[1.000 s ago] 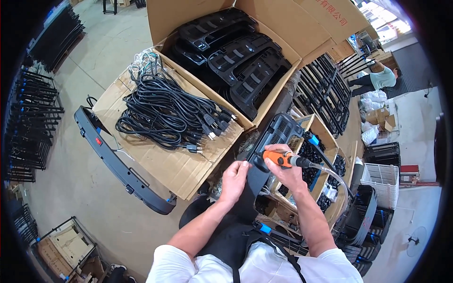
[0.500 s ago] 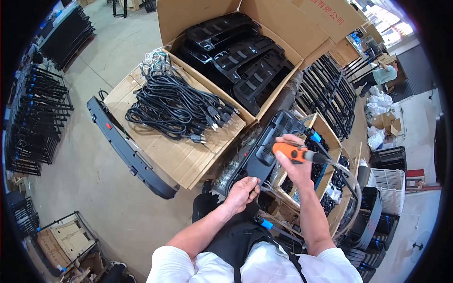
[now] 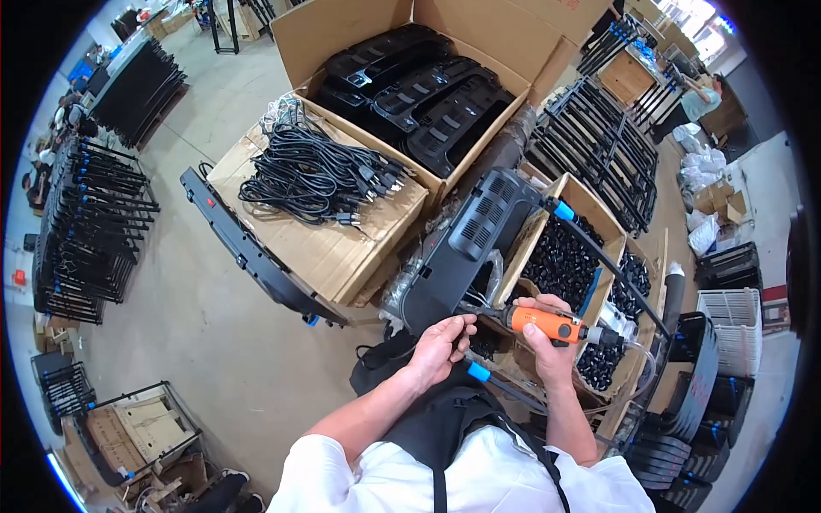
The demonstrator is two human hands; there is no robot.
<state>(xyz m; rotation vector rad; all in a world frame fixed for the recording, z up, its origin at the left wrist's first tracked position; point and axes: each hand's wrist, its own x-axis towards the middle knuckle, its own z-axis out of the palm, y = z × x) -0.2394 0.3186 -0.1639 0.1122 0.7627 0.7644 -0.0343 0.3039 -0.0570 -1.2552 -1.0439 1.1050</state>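
Single head view: left fisheye of a head-worn pair, upright, very wide, looks down from above the white sleeves (image 3: 321, 470). Hands (image 3: 439, 350) sit close, below frame centre; near corner of cardboard box (image 3: 325, 256) lies beyond; floor (image 3: 197, 342) well below; straight edges bow toward dark rim.

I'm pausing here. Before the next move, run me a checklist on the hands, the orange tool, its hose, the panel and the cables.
1. Orange tool gripped in the right hand: ok.
2. Clear hose joined at the tool's rear: ok, as far as shows.
3. Left hand well clear of the tool's tip: not ok; its fingertips are close by.
4. Part between the left fingertips: cannot tell, too small.
5. Tool tip seated in a screw on the black vented panel: cannot tell.
6. Black cables apart from the panel: ok, bundled on cardboard.
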